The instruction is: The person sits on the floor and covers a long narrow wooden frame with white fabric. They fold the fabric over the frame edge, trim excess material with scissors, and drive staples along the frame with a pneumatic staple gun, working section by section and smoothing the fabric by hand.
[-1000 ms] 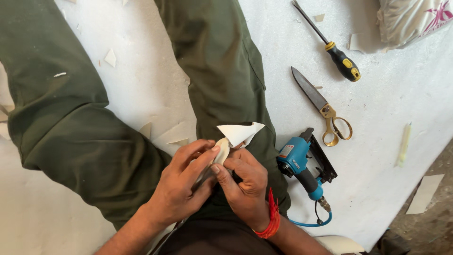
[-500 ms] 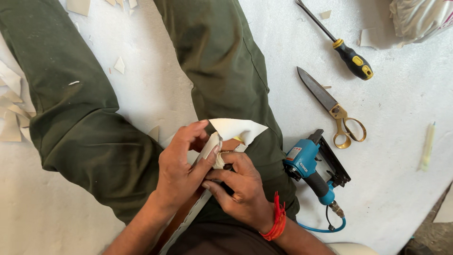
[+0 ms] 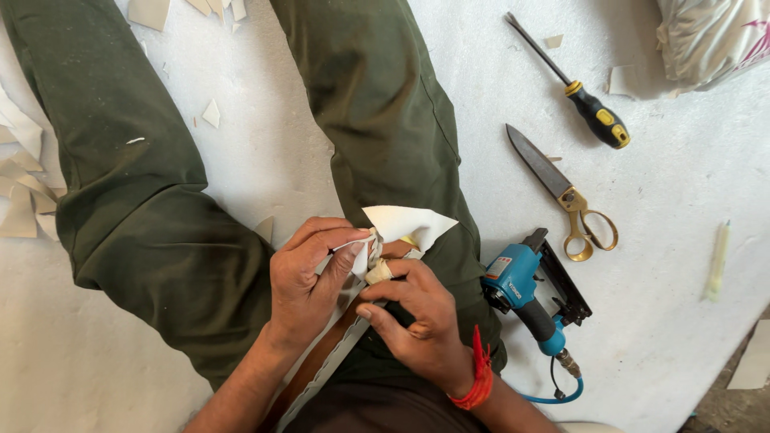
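Note:
I sit on a white padded surface with my legs in dark green trousers stretched out. Both hands meet over my lap on a long narrow strip wrapped in cream material. My left hand pinches the cream material against the strip's end, its loose pointed flap sticking out to the right. My right hand, with a red thread band at the wrist, grips the strip from below and presses the fold with its thumb.
A blue pneumatic stapler with a blue hose lies just right of my right hand. Gold-handled scissors and a black-and-yellow screwdriver lie farther right. Cream offcuts litter the left edge; a bundled cloth sits top right.
The hands have shifted slightly on the strip, and the cream flap has been pulled wider and folded over its end. The tools have not moved.

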